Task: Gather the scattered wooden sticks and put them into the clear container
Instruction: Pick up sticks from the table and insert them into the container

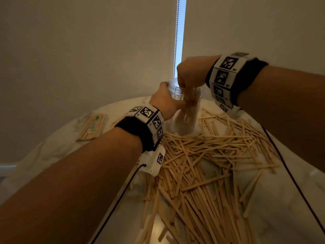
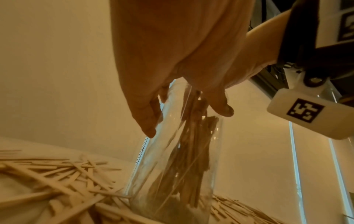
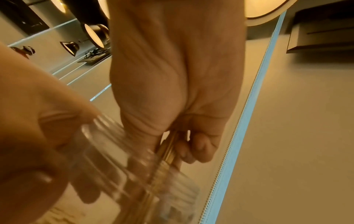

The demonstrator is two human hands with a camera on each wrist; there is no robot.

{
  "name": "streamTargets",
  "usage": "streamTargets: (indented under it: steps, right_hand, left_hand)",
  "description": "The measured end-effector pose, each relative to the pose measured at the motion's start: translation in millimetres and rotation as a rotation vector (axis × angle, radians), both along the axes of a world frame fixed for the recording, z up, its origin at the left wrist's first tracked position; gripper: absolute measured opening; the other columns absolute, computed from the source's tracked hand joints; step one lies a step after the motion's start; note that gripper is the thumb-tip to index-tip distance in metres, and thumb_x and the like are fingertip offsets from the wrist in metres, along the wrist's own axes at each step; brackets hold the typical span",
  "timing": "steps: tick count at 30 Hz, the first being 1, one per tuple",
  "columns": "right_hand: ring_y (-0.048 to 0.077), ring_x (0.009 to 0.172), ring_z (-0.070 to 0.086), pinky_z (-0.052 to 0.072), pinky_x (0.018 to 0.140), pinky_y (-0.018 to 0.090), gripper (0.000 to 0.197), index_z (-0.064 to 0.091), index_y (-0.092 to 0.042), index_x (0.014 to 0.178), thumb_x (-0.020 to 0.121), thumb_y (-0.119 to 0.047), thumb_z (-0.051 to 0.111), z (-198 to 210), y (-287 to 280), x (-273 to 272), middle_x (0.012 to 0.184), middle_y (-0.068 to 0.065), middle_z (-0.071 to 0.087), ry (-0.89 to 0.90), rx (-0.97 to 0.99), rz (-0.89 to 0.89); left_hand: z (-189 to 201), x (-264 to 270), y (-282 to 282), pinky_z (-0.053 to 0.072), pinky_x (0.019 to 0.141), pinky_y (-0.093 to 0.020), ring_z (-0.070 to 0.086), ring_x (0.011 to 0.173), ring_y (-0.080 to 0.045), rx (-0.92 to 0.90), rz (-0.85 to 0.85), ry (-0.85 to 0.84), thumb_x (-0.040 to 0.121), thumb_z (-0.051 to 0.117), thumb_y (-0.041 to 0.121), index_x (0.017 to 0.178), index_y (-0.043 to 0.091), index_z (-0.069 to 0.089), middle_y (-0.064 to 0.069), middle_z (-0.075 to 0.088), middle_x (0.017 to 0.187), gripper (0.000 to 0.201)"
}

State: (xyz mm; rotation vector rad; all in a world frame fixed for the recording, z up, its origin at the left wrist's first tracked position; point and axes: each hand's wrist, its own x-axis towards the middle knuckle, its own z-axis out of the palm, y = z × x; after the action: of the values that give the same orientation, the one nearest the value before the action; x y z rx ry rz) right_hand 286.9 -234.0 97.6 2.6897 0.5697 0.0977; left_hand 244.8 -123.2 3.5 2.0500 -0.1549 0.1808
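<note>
A tall clear container [image 1: 184, 111] stands upright at the far side of a white round table [image 1: 290, 199]. My left hand [image 1: 167, 101] grips its upper wall, thumb and fingers [image 2: 147, 121] curled round it. Above the mouth, my right hand [image 1: 190, 74] pinches a bundle of wooden sticks [image 3: 168, 151] whose lower ends reach down inside the container [image 2: 178, 159]. A large heap of loose wooden sticks [image 1: 202, 173] covers the table in front of the container. The right fingertips are partly hidden behind the container's rim.
A flat packet of sticks in clear wrap [image 1: 91, 125] lies at the table's far left. Black cables [image 1: 290, 176] run from both wrist cameras across the table. A roller blind with a bead chain [image 1: 176, 41] hangs right behind the container.
</note>
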Motion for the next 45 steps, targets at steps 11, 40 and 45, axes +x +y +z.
streamTargets:
  steps: [11, 40, 45]
  right_hand:
    - [0.018, 0.096, 0.063, 0.045, 0.082, 0.031, 0.026, 0.075, -0.016, 0.106, 0.094, -0.036, 0.062, 12, -44, -90, 0.100, 0.000, 0.073, -0.101, 0.595, 0.021]
    - [0.021, 0.075, 0.074, 0.060, 0.076, 0.033, 0.043, 0.073, -0.002, 0.088, 0.090, -0.044, 0.065, -100, -37, -280, 0.083, 0.011, 0.076, 0.436, 0.424, -0.401]
    - [0.026, 0.080, 0.076, 0.061, 0.082, 0.041, 0.018, 0.073, 0.002, 0.092, 0.088, -0.016, 0.071, -101, -37, -272, 0.083, 0.014, 0.077, 0.555, 0.569, -0.549]
  left_hand:
    - [12, -67, 21, 0.037, 0.091, -0.028, 0.052, 0.127, -0.025, 0.454, 0.019, 0.188, 0.074, 0.075, 0.063, 0.143, 0.008, 0.046, -0.008, 0.054, 0.142, 0.093]
    - [-28, -254, 76, 0.052, 0.075, -0.031, 0.066, 0.093, -0.023, 1.054, -0.068, 0.297, 0.089, 0.072, 0.040, 0.103, 0.008, 0.072, -0.006, 0.072, 0.101, 0.035]
    - [-29, -253, 72, 0.054, 0.086, -0.033, 0.065, 0.101, -0.022, 1.032, -0.103, 0.308, 0.089, 0.074, 0.031, 0.111, 0.012, 0.073, -0.004, 0.072, 0.110, 0.029]
